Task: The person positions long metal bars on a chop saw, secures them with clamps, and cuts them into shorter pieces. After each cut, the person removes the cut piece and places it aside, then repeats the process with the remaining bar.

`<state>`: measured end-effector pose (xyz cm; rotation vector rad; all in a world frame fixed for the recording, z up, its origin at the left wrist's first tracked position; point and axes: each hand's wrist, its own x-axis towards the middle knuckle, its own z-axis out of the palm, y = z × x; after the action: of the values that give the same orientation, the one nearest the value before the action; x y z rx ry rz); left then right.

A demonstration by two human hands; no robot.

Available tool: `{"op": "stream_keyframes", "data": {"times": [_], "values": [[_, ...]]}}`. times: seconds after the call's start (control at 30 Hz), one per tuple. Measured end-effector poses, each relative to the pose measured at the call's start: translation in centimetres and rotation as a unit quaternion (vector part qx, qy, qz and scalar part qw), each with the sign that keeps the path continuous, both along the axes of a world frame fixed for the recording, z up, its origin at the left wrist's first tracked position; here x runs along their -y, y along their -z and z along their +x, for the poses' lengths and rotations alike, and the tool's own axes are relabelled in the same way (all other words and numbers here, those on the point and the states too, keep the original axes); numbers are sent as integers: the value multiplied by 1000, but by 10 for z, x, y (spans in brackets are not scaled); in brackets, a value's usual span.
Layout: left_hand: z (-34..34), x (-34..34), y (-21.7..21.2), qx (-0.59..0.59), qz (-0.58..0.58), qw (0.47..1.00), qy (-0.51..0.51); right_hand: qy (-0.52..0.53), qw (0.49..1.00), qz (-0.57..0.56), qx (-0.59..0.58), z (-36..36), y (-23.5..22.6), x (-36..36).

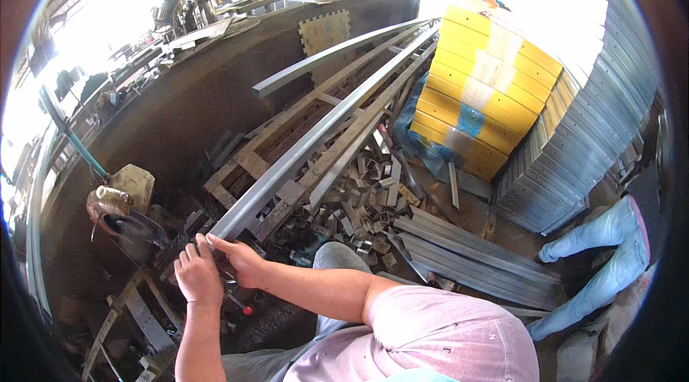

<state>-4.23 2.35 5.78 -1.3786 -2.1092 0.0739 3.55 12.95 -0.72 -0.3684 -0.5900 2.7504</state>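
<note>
A long silvery metal bar (pixel 308 142) slants from the far middle down to my hands. My left hand (pixel 199 273) is closed at its near end, fingers curled over it. Right beside it, my right hand (pixel 242 261) grips the same end, thumb pressed on top. Just below the hands a lever with a red knob (pixel 247 310) sticks out. To the left stands a machine with a round, disc-like part (pixel 133 228) and a tan guard or plate. What lies under my fingers is hidden.
Wooden frames (pixel 251 163) and bars run beneath the metal bar, beside a heap of metal offcuts (pixel 366 195). Grey metal profiles (pixel 474 260) lie at the right. Yellow panels (pixel 481 88) and grey corrugated sheets (pixel 567 145) stand behind. A person's jeans-clad legs (pixel 599 260) are at far right.
</note>
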Motion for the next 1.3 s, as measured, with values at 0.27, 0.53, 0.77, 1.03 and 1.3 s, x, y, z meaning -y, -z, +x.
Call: {"op": "stream_keyframes", "data": {"times": [0.27,0.53,0.77,1.03,1.3], "values": [[-26,-7,-49,289,-154,945,19,51,995,64,-61,45,42,-99],[-51,-11,-60,471,-210,856,39,58,979,45,-191,70,61,-161],[-9,-6,-22,142,-72,984,-76,127,976,45,-170,39,87,-170],[-77,-44,-39,303,-169,935,-78,179,975,130,-32,9,55,-189],[-67,-28,-28,221,2,975,-3,275,932,140,190,-26,67,-189]]}}
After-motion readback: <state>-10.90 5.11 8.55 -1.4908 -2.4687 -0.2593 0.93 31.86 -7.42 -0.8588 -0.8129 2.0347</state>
